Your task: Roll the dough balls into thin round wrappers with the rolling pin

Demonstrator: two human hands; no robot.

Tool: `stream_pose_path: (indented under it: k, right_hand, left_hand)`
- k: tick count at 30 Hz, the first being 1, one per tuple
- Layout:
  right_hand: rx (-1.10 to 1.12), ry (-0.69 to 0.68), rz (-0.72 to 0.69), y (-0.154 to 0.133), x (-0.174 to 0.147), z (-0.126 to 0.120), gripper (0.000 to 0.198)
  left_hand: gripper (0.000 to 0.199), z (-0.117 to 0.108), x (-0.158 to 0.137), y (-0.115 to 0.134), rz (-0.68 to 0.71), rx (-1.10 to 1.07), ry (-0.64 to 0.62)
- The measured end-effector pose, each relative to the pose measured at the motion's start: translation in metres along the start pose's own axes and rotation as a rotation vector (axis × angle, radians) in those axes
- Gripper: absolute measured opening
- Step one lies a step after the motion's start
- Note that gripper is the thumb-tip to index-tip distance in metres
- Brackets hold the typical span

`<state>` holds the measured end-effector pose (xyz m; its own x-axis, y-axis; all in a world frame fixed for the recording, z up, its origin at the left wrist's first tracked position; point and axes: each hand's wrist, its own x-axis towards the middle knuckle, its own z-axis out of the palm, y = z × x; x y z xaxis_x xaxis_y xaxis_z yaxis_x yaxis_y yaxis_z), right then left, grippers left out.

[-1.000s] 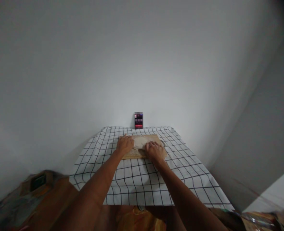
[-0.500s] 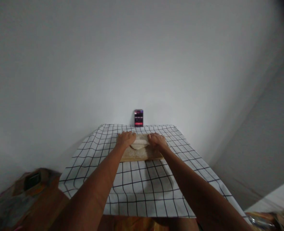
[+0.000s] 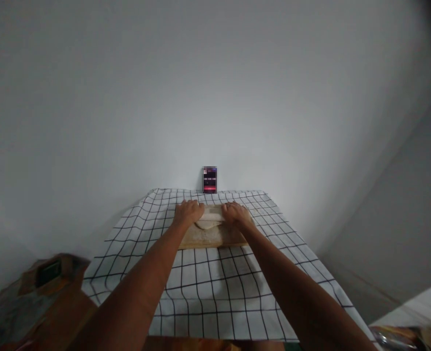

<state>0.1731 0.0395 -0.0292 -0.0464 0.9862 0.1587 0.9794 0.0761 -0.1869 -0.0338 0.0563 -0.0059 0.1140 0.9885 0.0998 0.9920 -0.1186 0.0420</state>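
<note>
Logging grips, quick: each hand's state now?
Left hand: curled at the pale dough; hold unclear.
Right hand: curled at its other side; hold unclear.

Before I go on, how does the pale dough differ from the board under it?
Colour: the dough is pale, off-white; the board is light brown.
Outline: the dough's near edge is rounded, while the board's is straight.
Support: the dough lies on the board; the board lies on the checked cloth.
Shared: the left hand and right hand partly hide both.
</note>
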Motion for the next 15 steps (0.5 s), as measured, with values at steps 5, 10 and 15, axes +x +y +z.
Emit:
stream_pose_path:
  k: [5,10,15]
  right_hand:
    - [-0.003,-0.066,-0.115,0.01,0.041,0.013,0.047]
    - [-0.046,-0.126,-0.222,0.017,0.065,0.023,0.045]
    - [-0.082,-0.108,-0.26,0.023,0.064,0.025,0.04]
  left_hand:
    - [0.06,-0.002,0.023,0.0,-0.125,-0.054,-0.084]
    - [0.061,0.002,0.034,0.0,-0.175,-0.099,-0.132]
    - [0.062,0.0,0.032,0.0,-0.134,-0.109,-0.107]
